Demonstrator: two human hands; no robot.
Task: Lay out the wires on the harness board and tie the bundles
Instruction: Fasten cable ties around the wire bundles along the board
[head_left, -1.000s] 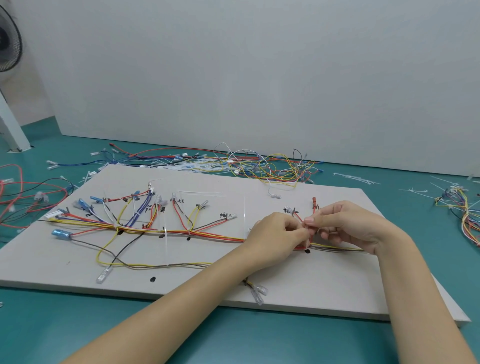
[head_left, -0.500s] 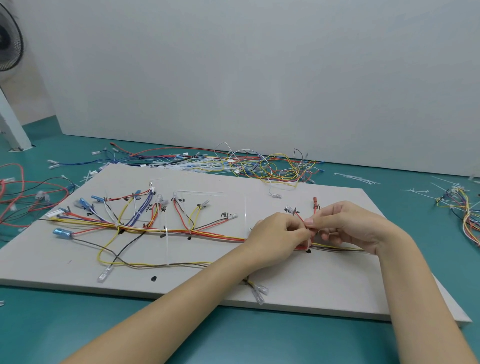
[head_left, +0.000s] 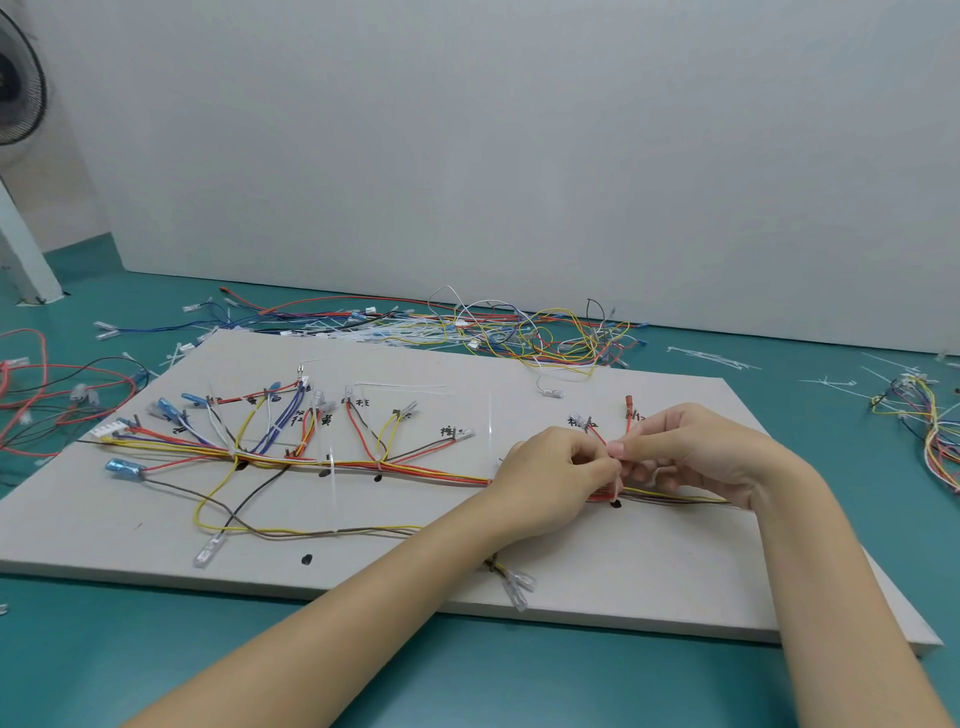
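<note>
Head view. Harness board, pale and flat on the teal table, serves as landmark; it carries handwritten marks and black dots that appear to fix each branch position. Laid wires run as one trunk along the board's middle, branches fanning toward its far edge, white ties already at several junctions left of the hands. Loose wire pile lies beyond the board's far edge; further coils lie off its left side and right side, spare cable ties scattered past the far right corner. Left hand and right hand meet over the trunk on the board's right half, fingers of both curled, pinching a white cable tie whose loop drops round the bundle, probably to cinch it at the dot beneath. A red branch wire rising between the hands crowds the tie; two clear terminals lie by the near edge, beside the left forearm
</note>
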